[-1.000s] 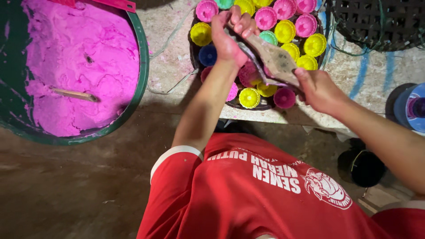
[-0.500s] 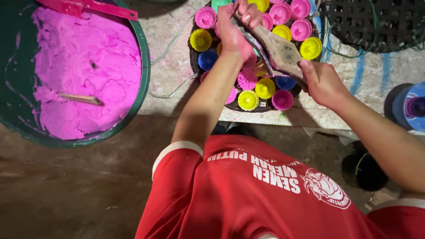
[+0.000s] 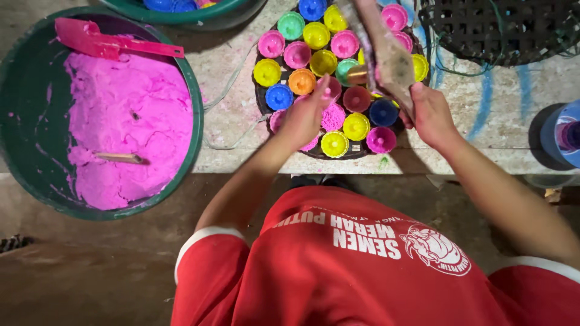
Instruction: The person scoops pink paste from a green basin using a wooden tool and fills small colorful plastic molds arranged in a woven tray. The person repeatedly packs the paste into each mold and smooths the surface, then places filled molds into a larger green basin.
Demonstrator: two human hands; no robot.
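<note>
- Pale concrete, marked with blue streaks, makes up the tabletop [image 3: 241, 108] in front of you; its front edge runs just below the round tray [image 3: 261, 102] of small coloured moulds [image 3: 267, 72], and dark floor lies beneath.
- A big green basin [image 3: 196, 139] of pink dough [image 3: 127, 127] sits to your left, overhanging that edge, with a pink scraper [image 3: 115, 42] across its rim and a small stick [image 3: 118, 157] lying in the dough.
- A dark woven basket [image 3: 501, 27] sits at the far right; bare tabletop between it and the tray gives you room.
- Your left hand [image 3: 305, 115] lies over the tray's pink-filled moulds, fingers bent down onto them.
- Your right hand [image 3: 432, 115] has its grip closed on a flat, smeared spatula [image 3: 386, 54] angled over the tray.
- Compared with half a second ago, your left hand has dropped from the far moulds to the near ones.
</note>
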